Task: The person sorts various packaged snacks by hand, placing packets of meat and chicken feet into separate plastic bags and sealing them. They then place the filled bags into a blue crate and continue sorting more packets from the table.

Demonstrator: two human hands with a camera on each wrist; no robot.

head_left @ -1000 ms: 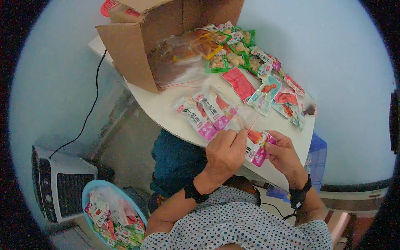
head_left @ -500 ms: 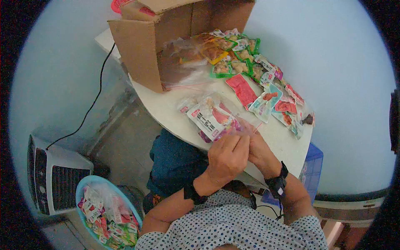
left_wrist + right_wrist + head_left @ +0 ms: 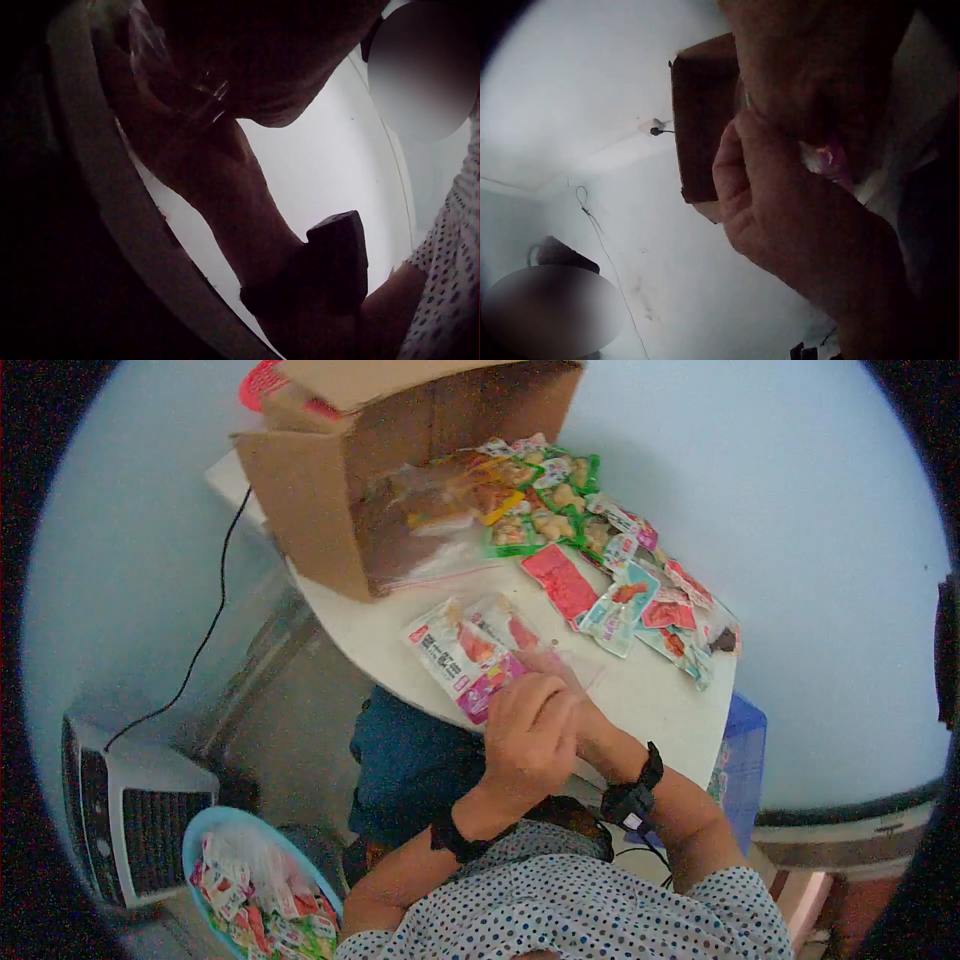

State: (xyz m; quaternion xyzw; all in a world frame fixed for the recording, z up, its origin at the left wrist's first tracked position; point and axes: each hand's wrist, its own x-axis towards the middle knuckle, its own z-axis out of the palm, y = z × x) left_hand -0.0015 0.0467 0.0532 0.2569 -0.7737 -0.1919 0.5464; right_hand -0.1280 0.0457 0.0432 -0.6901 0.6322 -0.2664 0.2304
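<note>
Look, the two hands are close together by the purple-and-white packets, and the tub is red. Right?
Not quite: the tub is light blue, not red, as the head view shows. The left hand and right hand are close together by the purple-and-white packets.

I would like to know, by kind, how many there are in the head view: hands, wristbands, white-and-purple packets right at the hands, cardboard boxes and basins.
Hands: 2
Black wristbands: 2
White-and-purple packets: 2 visible, others may be hidden
Cardboard box: 1
Light-blue basin: 1
Total visible: 8
</note>
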